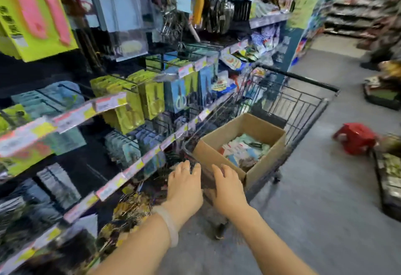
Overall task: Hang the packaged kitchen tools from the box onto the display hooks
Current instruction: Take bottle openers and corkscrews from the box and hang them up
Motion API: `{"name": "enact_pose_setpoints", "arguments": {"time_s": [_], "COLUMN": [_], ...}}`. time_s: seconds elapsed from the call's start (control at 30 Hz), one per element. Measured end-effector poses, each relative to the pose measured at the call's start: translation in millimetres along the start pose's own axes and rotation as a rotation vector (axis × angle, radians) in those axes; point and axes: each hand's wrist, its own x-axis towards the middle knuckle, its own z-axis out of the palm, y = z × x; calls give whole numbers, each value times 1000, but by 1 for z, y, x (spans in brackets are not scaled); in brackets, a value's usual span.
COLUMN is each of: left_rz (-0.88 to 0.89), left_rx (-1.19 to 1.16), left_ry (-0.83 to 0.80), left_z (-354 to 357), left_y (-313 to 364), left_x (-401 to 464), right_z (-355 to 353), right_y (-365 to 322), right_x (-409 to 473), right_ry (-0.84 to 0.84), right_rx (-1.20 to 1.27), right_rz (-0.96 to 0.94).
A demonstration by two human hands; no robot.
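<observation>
Everything's smeared with motion blur here, so I can't read any print on the packets or the price strips. My left hand point(184, 179) and right hand point(227, 184) both sit on the near rim of the wire cart point(288, 101), fingers curled over its edge, gripping it side by side; the fingertips are hidden behind the rim, and the mesh under them is a dark blur. A pale bangle point(169, 224) sits on my left wrist and a thin ring shows on one left finger. The cardboard box point(217, 155) sits inside the cart, top open, just beyond my hands, and the packaged kitchen tools point(245, 151) lie in a loose heap at its bottom, red, white and teal, individual items impossible to separate. To my left the display hooks point(128, 83) stick out from the rack, already crowded with green and blue packs, and the rack's lower left runs off the frame. The cart's left side stands right beside the shelf edge, very little room there. On the right the grey floor point(314, 198) opens out wide. A red stool point(355, 138) stands further right, well apart from the cart, with low crates beyond it cut off by the frame edge.
</observation>
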Motion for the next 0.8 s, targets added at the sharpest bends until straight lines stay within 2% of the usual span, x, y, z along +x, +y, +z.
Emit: {"name": "enact_pose_setpoints", "arguments": {"time_s": [0.2, 0.4, 0.8], "left_rz": [22, 61, 81], "left_rx": [-1, 13, -11], "left_ry": [-87, -131, -220], "left_z": [29, 49, 75], "left_y": [58, 82, 107], "left_x": [34, 83, 257], "right_z": [-7, -3, -10], "right_y": [76, 116, 188], "right_x": [6, 36, 175], "right_ry": [-13, -45, -136], "right_rx": [44, 80, 86], "right_rz": [123, 177, 263]}}
